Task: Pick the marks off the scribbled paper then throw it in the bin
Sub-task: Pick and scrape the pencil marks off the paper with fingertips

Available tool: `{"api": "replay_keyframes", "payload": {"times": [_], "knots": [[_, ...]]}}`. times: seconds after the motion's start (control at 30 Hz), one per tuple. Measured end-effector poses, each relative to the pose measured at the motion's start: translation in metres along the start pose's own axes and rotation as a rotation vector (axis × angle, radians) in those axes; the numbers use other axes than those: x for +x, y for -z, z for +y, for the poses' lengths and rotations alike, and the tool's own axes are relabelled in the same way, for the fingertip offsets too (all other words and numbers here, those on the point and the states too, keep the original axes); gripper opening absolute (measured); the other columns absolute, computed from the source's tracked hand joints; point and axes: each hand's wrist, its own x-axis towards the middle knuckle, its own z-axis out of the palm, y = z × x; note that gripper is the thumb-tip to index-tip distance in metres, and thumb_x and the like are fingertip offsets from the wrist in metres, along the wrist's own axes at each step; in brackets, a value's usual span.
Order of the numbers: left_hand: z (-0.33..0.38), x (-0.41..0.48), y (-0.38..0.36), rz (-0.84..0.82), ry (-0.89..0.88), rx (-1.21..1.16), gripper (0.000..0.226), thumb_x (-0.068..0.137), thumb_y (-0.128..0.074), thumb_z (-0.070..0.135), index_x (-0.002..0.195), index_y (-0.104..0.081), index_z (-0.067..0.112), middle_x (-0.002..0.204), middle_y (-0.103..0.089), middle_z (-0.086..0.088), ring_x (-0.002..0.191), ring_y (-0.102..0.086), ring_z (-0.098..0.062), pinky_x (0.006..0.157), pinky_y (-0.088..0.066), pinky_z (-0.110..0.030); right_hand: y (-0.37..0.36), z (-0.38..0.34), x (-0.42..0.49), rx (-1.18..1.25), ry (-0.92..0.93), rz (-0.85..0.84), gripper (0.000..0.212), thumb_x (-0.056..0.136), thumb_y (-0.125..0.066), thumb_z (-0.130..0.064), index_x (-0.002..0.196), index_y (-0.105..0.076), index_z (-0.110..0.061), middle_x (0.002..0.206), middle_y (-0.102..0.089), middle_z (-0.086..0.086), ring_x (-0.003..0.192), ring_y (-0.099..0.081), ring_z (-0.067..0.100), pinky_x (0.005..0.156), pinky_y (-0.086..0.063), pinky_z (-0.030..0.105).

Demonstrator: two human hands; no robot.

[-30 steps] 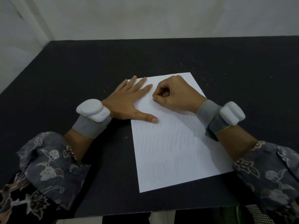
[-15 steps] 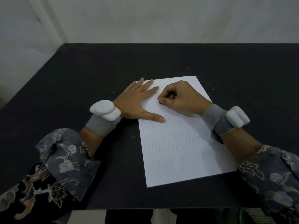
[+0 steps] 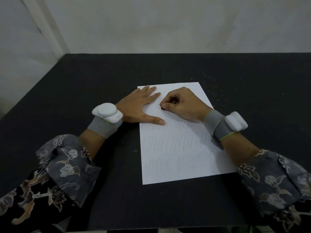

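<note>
A white sheet of paper point(image 3: 178, 148) with rows of faint pencil scribbles lies on the black table point(image 3: 84, 91). My left hand point(image 3: 139, 106) lies flat on the sheet's upper left corner, fingers straight and thumb spread, pressing it down. My right hand point(image 3: 181, 103) is curled over the upper part of the sheet and pinches a small dark eraser point(image 3: 162, 107) against the paper. The top strip of the sheet looks free of marks. No bin is in view.
Tiny pale crumbs are scattered on the table right of the sheet point(image 3: 223, 91). A pale wall point(image 3: 168, 24) stands behind the far table edge. Both wrists carry white devices on grey bands.
The camera has tilted up, so table and hands sit lower in the picture. My right hand stays on the same upper part of the sheet with the eraser; the left hand has not shifted on the paper.
</note>
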Motion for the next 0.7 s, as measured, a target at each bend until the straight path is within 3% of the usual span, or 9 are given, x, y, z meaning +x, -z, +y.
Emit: {"api": "replay_keyframes", "payload": {"times": [0.2, 0.4, 0.57, 0.7], "knots": [[0.001, 0.002, -0.004, 0.039, -0.015, 0.019, 0.128, 0.047, -0.025, 0.095, 0.153, 0.003, 0.029, 0.161, 0.014, 0.007, 0.147, 0.015, -0.012, 0.112, 0.013, -0.029, -0.003, -0.005, 0.002, -0.131, -0.007, 0.066, 0.01, 0.089, -0.064, -0.014, 0.093, -0.073, -0.013, 0.083, -0.067, -0.006, 0.072, -0.059, 0.004, 0.059, -0.043, 0.001], [0.002, -0.003, -0.004, 0.027, -0.02, 0.026, 0.12, 0.061, -0.038, 0.092, 0.153, 0.004, 0.028, 0.161, 0.016, 0.005, 0.146, 0.017, -0.013, 0.115, 0.012, -0.033, -0.005, -0.016, -0.003, -0.199, 0.02, -0.056, 0.01, 0.087, -0.064, -0.013, 0.089, -0.074, -0.013, 0.082, -0.069, -0.006, 0.074, -0.061, 0.006, 0.065, -0.049, 0.01], [0.001, -0.002, -0.004, 0.026, -0.009, 0.023, 0.121, 0.057, -0.032, 0.092, 0.153, 0.006, 0.03, 0.16, 0.017, 0.006, 0.146, 0.018, -0.012, 0.114, 0.013, -0.031, 0.001, -0.009, 0.012, -0.189, -0.079, 0.067, 0.011, 0.088, -0.063, -0.011, 0.094, -0.073, -0.012, 0.085, -0.067, -0.004, 0.072, -0.058, 0.005, 0.06, -0.044, 0.005], [0.002, -0.003, -0.005, 0.029, -0.017, 0.034, 0.118, 0.062, -0.036, 0.092, 0.153, 0.005, 0.029, 0.16, 0.017, 0.006, 0.146, 0.018, -0.012, 0.116, 0.012, -0.033, -0.002, -0.019, 0.002, -0.202, -0.027, -0.091, 0.009, 0.087, -0.064, -0.013, 0.09, -0.073, -0.015, 0.077, -0.063, -0.013, 0.073, -0.059, 0.006, 0.064, -0.045, 0.006]]}}
